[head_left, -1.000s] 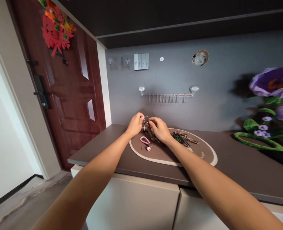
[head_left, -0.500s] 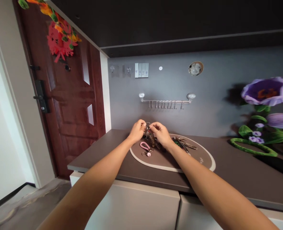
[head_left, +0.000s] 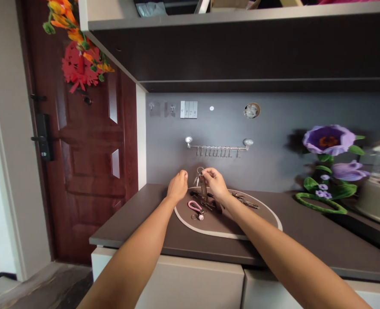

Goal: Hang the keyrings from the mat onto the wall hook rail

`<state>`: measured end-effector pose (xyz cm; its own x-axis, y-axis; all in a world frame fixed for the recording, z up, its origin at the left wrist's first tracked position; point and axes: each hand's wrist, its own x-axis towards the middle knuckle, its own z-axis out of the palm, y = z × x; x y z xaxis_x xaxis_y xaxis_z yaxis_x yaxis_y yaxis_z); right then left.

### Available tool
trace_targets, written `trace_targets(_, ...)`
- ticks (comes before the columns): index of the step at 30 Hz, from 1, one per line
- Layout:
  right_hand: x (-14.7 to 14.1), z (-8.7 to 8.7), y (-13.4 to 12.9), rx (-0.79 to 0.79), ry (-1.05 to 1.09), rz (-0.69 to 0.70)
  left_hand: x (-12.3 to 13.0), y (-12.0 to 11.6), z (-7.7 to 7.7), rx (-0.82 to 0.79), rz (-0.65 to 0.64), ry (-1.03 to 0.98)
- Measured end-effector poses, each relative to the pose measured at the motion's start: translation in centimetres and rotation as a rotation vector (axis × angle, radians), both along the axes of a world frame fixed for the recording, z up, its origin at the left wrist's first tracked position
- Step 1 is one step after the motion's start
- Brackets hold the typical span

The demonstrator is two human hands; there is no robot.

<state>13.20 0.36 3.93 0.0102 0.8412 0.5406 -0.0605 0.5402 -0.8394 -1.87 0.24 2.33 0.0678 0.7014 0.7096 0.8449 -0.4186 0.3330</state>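
My right hand pinches a key ring with keys and a dark strap hanging from it, above an oval mat. To its left, my left hand is raised over the mat's left edge, its fingers curled together and apart from the ring. Whether it holds something small cannot be seen. A pink loop keychain with a small bell lies on the mat in front of the hands. More keys lie behind my right forearm, partly hidden.
A clear hook rail is fixed to the grey wall behind the hands. Purple fabric flowers stand at the right on the counter. A dark shelf overhangs the counter; a red-brown door is at the left.
My left hand has come away from the key ring to the left. The ring now hangs from my right hand alone. The view has tilted up, showing more of the shelf.
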Motion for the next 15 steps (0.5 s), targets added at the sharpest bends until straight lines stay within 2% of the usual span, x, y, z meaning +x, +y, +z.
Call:
trace_targets(8,-1.6,3.9,3.0,-0.115,0.220,-0.063,0.0,-0.1,0.0,-0.101,0.055,0.118)
trace_targets(15,-3.0,5.9,6.1,-0.213,0.366,-0.055,0.1,-0.1,0.1,-0.108,0.068,0.167)
